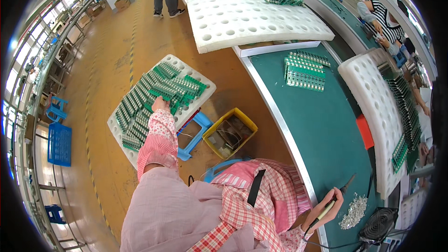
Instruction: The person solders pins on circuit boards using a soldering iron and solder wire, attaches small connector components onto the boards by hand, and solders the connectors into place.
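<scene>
Left of frame centre, green circuit boards [137,101] spread from lower left to upper right at the fingertips of the nearer left hand [161,104], partly curled, its grip unclear, while the right hand [330,215], lower right, curls round a soldering iron [325,211].

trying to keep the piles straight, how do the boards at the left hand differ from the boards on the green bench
The left-hand boards lie on white foam; the bench boards lie on the green bench. The left-hand boards are many, spread wide; the bench boards form a small cluster. Both are green with rows of pale parts.
</scene>
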### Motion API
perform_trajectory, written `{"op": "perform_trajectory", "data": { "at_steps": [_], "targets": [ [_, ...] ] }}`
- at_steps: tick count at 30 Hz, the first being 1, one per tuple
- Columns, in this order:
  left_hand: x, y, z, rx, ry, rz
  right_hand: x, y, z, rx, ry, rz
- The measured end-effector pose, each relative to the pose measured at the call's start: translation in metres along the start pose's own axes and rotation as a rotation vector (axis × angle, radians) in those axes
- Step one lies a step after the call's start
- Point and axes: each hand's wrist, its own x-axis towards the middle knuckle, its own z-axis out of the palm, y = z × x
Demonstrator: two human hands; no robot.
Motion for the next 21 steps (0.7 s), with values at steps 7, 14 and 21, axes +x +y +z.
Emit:
{"op": "perform_trajectory", "data": {
  "at_steps": [7, 14, 21],
  "targets": [
    [0.068, -0.001, -0.035, 0.556, -0.109, 0.684, 0.005, -0.005, 0.008, 0.082, -0.001, -0.048],
    [-0.208, 0.016, 0.031, 0.473, -0.835, 0.967, 0.008, -0.008, 0.008, 0.043, 0.023, -0.016],
    [-0.365, -0.006, 0.123, 0.688, -1.659, 1.660, 0.006, 0.002, 0.004, 0.013, 0.092, 0.001]
  ]
}}
